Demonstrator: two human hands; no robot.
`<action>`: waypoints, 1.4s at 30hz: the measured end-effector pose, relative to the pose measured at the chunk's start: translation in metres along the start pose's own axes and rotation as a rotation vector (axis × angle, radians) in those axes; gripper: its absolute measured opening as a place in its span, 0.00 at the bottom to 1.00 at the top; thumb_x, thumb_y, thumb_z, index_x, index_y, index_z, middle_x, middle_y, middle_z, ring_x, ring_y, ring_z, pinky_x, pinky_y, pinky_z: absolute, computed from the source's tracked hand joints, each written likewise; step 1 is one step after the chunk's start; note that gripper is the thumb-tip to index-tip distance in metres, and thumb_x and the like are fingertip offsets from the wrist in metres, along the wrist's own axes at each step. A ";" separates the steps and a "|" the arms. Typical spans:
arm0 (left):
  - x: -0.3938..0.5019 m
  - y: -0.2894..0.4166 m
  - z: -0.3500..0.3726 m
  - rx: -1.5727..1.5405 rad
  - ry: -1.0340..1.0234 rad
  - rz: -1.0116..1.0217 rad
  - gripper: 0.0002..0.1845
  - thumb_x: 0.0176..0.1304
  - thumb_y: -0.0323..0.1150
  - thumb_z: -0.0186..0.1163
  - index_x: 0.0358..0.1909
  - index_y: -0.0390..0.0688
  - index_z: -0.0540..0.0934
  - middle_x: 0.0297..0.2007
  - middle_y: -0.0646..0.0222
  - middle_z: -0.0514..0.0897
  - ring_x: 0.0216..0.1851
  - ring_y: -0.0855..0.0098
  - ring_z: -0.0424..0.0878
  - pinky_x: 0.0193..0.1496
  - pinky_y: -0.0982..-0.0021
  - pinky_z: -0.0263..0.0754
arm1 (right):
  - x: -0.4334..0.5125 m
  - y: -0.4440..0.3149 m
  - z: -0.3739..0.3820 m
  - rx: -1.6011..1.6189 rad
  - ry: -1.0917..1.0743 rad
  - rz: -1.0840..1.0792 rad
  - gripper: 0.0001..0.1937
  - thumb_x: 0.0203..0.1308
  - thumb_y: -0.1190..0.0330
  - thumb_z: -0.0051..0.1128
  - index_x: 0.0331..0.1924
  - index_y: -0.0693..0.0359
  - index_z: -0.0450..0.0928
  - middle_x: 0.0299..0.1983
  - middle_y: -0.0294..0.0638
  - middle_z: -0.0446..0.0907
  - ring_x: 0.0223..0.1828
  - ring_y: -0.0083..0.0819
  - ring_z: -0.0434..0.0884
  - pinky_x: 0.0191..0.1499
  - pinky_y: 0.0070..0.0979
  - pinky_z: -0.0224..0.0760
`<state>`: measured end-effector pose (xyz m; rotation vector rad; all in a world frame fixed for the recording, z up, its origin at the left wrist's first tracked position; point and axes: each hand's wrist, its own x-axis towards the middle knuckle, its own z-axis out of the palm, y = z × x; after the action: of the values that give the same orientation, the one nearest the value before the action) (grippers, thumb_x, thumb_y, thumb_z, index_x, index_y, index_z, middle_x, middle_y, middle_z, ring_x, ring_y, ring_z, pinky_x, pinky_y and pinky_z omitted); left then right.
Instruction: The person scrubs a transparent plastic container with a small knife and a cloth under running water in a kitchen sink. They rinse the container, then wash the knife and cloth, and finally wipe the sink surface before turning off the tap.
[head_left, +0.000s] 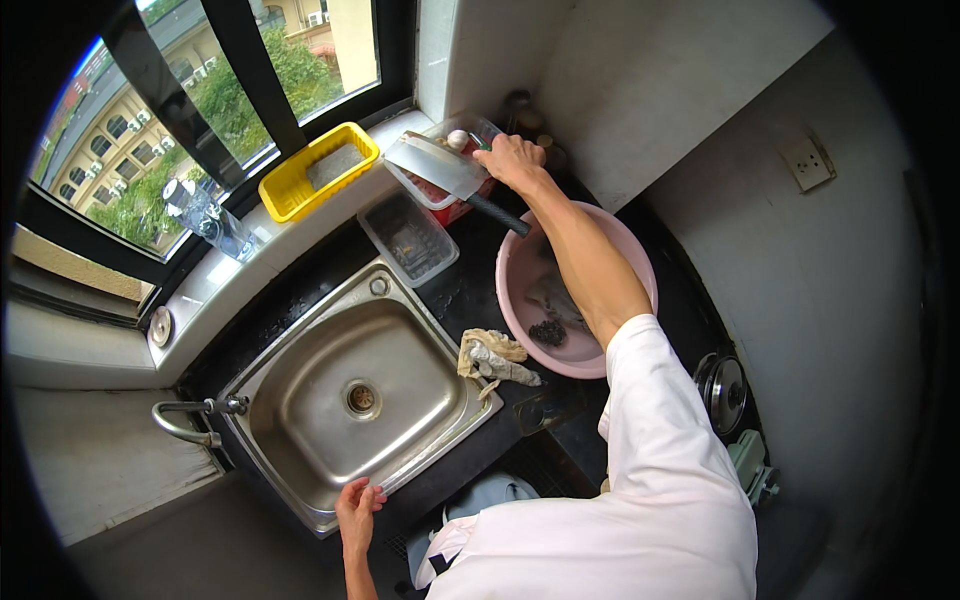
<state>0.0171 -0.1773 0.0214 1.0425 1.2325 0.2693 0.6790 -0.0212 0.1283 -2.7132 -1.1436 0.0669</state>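
My right hand (511, 159) reaches over the back corner of the counter, its fingers on the green end of a small tool (480, 142) beside a clear plastic container (425, 196). A cleaver (439, 166) lies across that container, its dark handle pointing towards the pink basin (507, 300); a garlic bulb (457, 139) is just behind the blade. What my fingers enclose is partly hidden. Low in the view, my left hand (360, 504) is at the front rim of the steel sink (330, 450), fingers slightly bent and apart, holding nothing.
A clear tray (411, 238) sits behind the sink. Damp cloths (495, 356) lie between sink and basin, which holds a dark scourer (547, 333). The sill bears a yellow basket (281, 204) and a plastic bottle (214, 225). A faucet (180, 424) stands left; a pot lid (727, 394) is at right.
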 end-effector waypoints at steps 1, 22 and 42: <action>-0.001 -0.001 -0.001 -0.001 0.012 -0.002 0.18 0.78 0.31 0.61 0.61 0.30 0.77 0.44 0.57 0.90 0.38 0.70 0.89 0.41 0.73 0.82 | 0.005 0.000 0.005 -0.017 -0.024 0.012 0.30 0.69 0.42 0.60 0.55 0.62 0.88 0.56 0.59 0.87 0.58 0.58 0.86 0.61 0.52 0.78; 0.085 0.062 -0.056 -0.003 0.150 -0.020 0.21 0.79 0.41 0.62 0.62 0.35 0.78 0.48 0.60 0.89 0.41 0.70 0.90 0.42 0.72 0.84 | -0.355 -0.006 0.135 0.158 -0.061 -0.302 0.34 0.63 0.67 0.70 0.74 0.59 0.70 0.74 0.59 0.64 0.74 0.59 0.62 0.73 0.55 0.59; 0.218 0.107 -0.164 -0.464 0.381 -0.133 0.44 0.64 0.63 0.69 0.57 0.27 0.71 0.57 0.37 0.83 0.48 0.49 0.91 0.42 0.54 0.91 | -0.385 -0.276 0.218 1.199 -0.788 -0.174 0.16 0.72 0.69 0.59 0.59 0.66 0.84 0.51 0.43 0.88 0.49 0.26 0.85 0.53 0.26 0.78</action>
<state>-0.0075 0.1102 -0.0298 0.5164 1.4807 0.6386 0.1898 -0.0719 -0.0439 -1.4789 -0.9586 1.3714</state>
